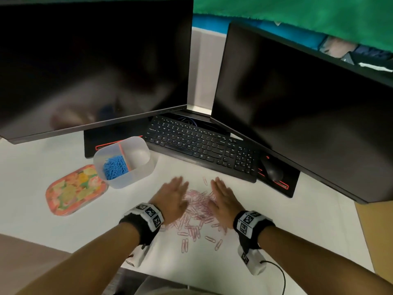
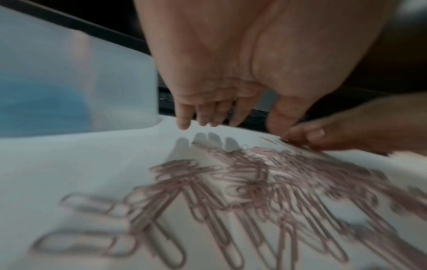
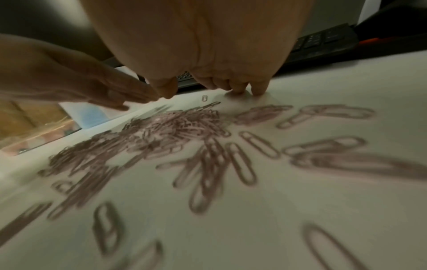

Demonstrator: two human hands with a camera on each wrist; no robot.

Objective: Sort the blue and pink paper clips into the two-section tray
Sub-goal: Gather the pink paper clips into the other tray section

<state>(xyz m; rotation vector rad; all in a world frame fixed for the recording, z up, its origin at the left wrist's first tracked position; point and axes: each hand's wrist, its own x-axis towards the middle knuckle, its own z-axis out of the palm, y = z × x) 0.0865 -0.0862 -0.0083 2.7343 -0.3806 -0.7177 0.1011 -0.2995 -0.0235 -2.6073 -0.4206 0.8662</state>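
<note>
Two flat, empty grips, the left hand [image 1: 173, 198] and right hand [image 1: 223, 198], flank a heap of pink paper clips [image 1: 196, 209] on the white bench [image 1: 297, 220]. Blue paper clips [image 1: 114, 167] fill one section of the two-section tray [image 1: 136, 177]; the other looks empty. Gathering the pink seems underway; next, scoop them across.

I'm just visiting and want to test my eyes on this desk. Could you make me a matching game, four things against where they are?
Things:
1. blue paper clips
2. pink paper clips
3. flowered lid
4. mouse

Places:
A. left of the tray
B. loose on the desk, between both hands
C. right of the keyboard
D. in the tray's left section

Pairs: 1-D, 2-B, 3-A, 4-C
</note>
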